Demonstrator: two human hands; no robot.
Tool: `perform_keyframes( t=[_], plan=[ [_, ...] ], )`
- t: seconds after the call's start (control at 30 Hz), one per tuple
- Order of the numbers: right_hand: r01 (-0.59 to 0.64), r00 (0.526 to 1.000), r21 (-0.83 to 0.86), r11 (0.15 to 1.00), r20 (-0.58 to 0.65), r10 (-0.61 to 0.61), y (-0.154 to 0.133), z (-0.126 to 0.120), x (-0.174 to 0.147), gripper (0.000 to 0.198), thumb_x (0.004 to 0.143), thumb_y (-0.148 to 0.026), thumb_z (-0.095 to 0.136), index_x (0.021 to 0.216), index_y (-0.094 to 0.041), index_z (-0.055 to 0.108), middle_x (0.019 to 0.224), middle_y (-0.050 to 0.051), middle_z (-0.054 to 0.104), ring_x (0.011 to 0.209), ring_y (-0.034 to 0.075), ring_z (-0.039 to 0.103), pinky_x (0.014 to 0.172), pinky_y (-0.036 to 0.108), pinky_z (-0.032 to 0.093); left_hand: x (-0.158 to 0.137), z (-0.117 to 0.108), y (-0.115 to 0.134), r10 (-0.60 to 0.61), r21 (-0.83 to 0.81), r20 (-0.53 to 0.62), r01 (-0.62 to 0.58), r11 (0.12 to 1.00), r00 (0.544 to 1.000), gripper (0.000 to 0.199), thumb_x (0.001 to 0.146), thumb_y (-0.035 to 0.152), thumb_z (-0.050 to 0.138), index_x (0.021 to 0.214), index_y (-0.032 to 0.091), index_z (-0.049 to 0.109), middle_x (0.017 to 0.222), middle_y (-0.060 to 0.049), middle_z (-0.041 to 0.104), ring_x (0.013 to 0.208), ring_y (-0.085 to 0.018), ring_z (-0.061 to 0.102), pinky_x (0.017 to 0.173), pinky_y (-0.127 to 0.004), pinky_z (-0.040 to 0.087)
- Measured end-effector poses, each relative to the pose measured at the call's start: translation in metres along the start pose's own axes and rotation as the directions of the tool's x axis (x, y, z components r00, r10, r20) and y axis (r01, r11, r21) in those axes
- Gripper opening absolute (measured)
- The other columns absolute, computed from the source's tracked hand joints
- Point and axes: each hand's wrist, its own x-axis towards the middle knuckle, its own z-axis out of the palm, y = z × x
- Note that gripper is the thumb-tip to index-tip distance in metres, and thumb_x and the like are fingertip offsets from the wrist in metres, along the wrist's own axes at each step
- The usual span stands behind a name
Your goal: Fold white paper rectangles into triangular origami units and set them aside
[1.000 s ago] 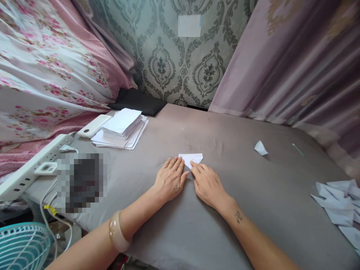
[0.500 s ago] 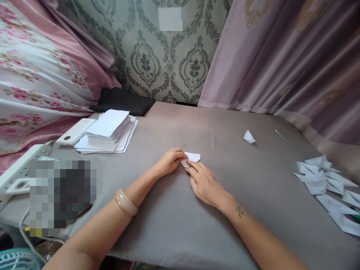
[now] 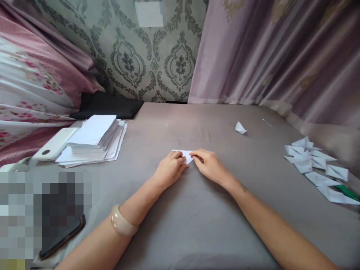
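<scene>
A small folded piece of white paper (image 3: 186, 156) lies on the grey cloth between my two hands. My left hand (image 3: 171, 168) presses on its left part, with the fingers curled over it and the thumb at the lower edge. At the paper's right corner, my right hand (image 3: 209, 165) pinches it between thumb and fingertips. A pale bangle circles my left wrist. Part of the paper is hidden beneath the left fingers.
To the left stand a stack of white paper (image 3: 92, 137) and a white device (image 3: 54, 144). A black cloth (image 3: 109, 105) lies behind them. One small folded paper (image 3: 240, 128) sits back right. Several folded paper pieces (image 3: 303, 159) lie at far right, near a green object (image 3: 347, 192).
My right hand has shifted from the paper's lower middle to its right corner. The left fingers now reach further over the paper. The view has turned slightly right.
</scene>
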Motion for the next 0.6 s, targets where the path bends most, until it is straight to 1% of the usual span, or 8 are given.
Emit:
perform_keyframes(
  t=[0.03,0.1,0.17,0.23,0.3,0.43,0.5,0.6],
  plan=[
    [-0.028,0.999,-0.001,1.0,-0.03,0.028,0.004,0.004,0.007,0.024,0.087,-0.014,0.045,0.096,-0.021,0.066,0.094,0.004,0.067,0.086,0.016,0.061,0.078,0.029,0.047,0.0,-0.001,0.005,-0.007,0.061,0.022,0.006,0.998,1.0,0.026,0.093,0.031,0.043,0.097,0.015,0.064,0.101,-0.009,0.059,0.099,-0.023,0.053,0.086,-0.033,0.047],
    [-0.064,0.997,-0.067,0.996,-0.039,0.062,0.01,0.012,0.016,0.018,0.086,-0.016,0.05,0.093,-0.02,0.066,0.093,0.006,0.065,0.09,0.018,0.058,0.081,0.031,0.046,-0.001,-0.003,0.014,-0.023,0.153,0.066,0.013,0.988,0.998,0.029,0.095,0.029,0.039,0.096,0.013,0.063,0.098,-0.01,0.06,0.098,-0.024,0.053,0.084,-0.034,0.048],
    [-0.091,0.995,-0.153,0.984,-0.047,0.085,0.016,0.018,0.019,0.019,0.085,-0.02,0.055,0.101,-0.019,0.065,0.099,0.008,0.061,0.096,0.021,0.054,0.087,0.035,0.044,-0.002,-0.004,0.019,-0.039,0.176,0.08,0.024,0.984,0.996,0.03,0.096,0.025,0.036,0.096,0.012,0.063,0.095,-0.01,0.06,0.095,-0.023,0.053,0.082,-0.033,0.048],
    [-0.096,0.995,-0.212,0.973,-0.051,0.087,0.02,0.022,0.017,0.029,0.085,-0.025,0.056,0.113,-0.019,0.062,0.106,0.01,0.057,0.1,0.024,0.051,0.091,0.038,0.042,-0.004,-0.004,0.021,-0.058,0.144,0.069,0.047,0.988,0.996,0.03,0.096,0.022,0.034,0.096,0.014,0.063,0.094,-0.009,0.061,0.093,-0.021,0.054,0.08,-0.031,0.048],
    [-0.079,0.997,-0.24,0.968,-0.037,0.072,0.025,0.022,0.014,0.034,0.087,-0.028,0.054,0.12,-0.022,0.059,0.11,0.01,0.055,0.102,0.024,0.049,0.092,0.039,0.041,-0.004,-0.003,0.019,-0.078,0.089,0.032,0.075,0.993,0.996,0.03,0.096,0.021,0.035,0.096,0.016,0.065,0.096,-0.008,0.062,0.092,-0.021,0.054,0.08,-0.031,0.047],
    [-0.045,0.999,-0.248,0.968,-0.015,0.042,0.03,0.021,0.011,0.03,0.089,-0.03,0.051,0.116,-0.026,0.061,0.111,0.008,0.055,0.102,0.024,0.048,0.09,0.039,0.041,-0.004,-0.001,0.012,-0.148,-0.033,-0.058,0.147,0.989,0.987,0.025,0.092,0.024,0.045,0.093,0.021,0.07,0.104,-0.006,0.063,0.092,-0.02,0.055,0.083,-0.033,0.046],
    [-0.039,0.999,-0.231,0.972,-0.018,0.036,0.031,0.021,0.011,0.027,0.088,-0.029,0.052,0.114,-0.026,0.062,0.11,0.007,0.056,0.103,0.024,0.048,0.089,0.039,0.04,-0.003,-0.001,0.008,-0.173,-0.086,-0.07,0.167,0.982,0.982,0.021,0.09,0.026,0.051,0.089,0.023,0.072,0.102,-0.005,0.064,0.09,-0.019,0.056,0.082,-0.032,0.046],
    [-0.039,0.999,-0.189,0.981,-0.033,0.033,0.032,0.021,0.011,0.024,0.087,-0.028,0.053,0.11,-0.026,0.062,0.109,0.006,0.057,0.102,0.023,0.048,0.089,0.038,0.039,-0.001,0.0,0.003,-0.174,-0.125,-0.09,0.163,0.979,0.981,0.02,0.088,0.024,0.053,0.086,0.023,0.073,0.099,-0.004,0.065,0.089,-0.019,0.057,0.081,-0.031,0.046]
  ],
)
